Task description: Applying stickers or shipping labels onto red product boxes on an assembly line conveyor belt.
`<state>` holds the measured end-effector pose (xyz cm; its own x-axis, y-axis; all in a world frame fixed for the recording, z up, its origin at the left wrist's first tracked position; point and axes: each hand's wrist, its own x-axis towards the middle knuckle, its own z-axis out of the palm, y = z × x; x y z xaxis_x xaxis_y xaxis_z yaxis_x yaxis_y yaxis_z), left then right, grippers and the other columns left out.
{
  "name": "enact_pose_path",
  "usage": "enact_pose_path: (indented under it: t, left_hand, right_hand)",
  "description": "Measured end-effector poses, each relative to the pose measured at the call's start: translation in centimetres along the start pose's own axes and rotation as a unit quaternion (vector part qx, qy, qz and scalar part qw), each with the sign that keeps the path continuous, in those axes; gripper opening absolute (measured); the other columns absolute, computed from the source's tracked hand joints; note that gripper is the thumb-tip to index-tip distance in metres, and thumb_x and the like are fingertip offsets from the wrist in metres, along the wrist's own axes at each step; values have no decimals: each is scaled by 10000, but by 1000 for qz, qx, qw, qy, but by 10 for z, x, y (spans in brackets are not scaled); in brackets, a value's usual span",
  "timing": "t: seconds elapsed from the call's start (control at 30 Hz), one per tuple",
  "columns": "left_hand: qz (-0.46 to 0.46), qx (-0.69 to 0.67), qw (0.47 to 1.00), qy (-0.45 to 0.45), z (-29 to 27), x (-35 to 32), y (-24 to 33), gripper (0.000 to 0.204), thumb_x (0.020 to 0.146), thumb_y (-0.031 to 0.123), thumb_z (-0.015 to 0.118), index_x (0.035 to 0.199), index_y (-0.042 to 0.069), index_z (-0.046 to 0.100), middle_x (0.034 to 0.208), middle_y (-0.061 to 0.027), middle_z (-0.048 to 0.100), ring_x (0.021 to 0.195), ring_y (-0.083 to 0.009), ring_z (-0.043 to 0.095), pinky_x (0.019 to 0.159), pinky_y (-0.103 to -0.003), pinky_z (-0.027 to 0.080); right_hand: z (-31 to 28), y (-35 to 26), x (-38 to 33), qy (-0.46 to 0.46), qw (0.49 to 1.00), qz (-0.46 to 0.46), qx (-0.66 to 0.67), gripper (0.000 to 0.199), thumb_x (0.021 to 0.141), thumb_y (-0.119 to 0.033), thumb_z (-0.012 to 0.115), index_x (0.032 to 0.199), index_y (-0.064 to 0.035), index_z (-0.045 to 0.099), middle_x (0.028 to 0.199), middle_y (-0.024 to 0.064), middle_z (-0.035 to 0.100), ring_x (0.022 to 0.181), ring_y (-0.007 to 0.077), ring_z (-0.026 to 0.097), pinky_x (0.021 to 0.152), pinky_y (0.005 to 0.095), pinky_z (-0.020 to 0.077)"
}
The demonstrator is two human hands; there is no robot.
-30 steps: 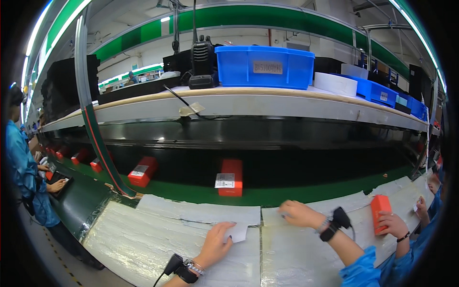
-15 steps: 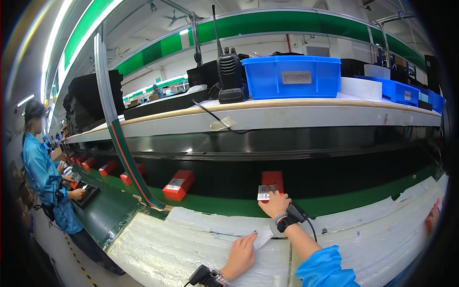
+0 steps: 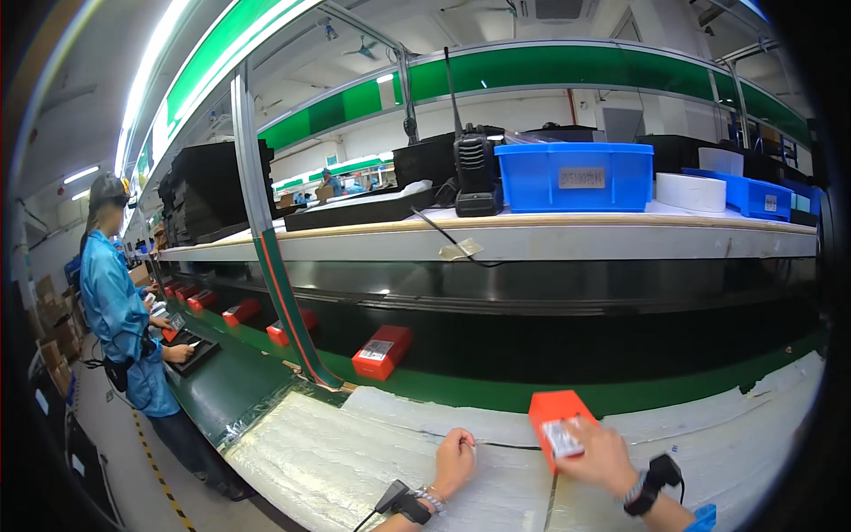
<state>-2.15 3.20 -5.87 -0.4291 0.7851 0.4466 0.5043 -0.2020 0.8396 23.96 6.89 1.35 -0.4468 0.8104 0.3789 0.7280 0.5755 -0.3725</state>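
A red box [image 3: 553, 410] with a white printed label is tilted in the grip of my right hand [image 3: 601, 457]. My right fingers close over its label side, above the near edge of the conveyor and the film-covered work surface. My left hand [image 3: 456, 459] is to the left of the box, apart from it, with its fingers curled together over the work surface [image 3: 355, 461]. Whatever its fingers may hold is hidden. Each wrist wears a dark strap with a small black device and a beaded bracelet.
More red boxes, the nearest one [image 3: 383, 352] with a label, lie along the dark conveyor [image 3: 479, 355]. A metal post [image 3: 266, 213] rises at the left. Above, a shelf [image 3: 567, 241] carries a walkie-talkie [image 3: 477, 173] and blue bins [image 3: 574, 177]. A co-worker in blue [image 3: 115, 293] stands at left.
My right hand has lifted the red box off the conveyor and brought it nearer. My left fingers, stretched out before, have curled in. The view has shifted, and the other boxes appear further right.
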Motion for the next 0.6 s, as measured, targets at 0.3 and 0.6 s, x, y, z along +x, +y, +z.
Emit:
enact_pose_path:
  t: [0.3, 0.6]
  left_hand:
    - [-118, -129, 967, -184, 35, -28, 41, 173, 866, 26, 382, 759, 57, 514, 585, -1, 461, 518, -63, 434, 445, -251, 332]
    - [-125, -259, 887, -362, 33, -36, 68, 248, 973, 195, 427, 981, 13, 595, 778, 17, 529, 720, -55, 487, 670, -208, 410]
  right_hand:
    - [-17, -49, -113, -36, 998, 43, 6, 614, 753, -349, 639, 1333, -215, 486, 1363, 154, 424, 1248, 450, 334, 1073, 586, 185]
    - [-29, -13, -89, 83, 989, -111, 57, 348, 730, -115, 697, 1069, -196, 700, 1101, 61, 538, 1058, 283, 442, 966, 395, 360]
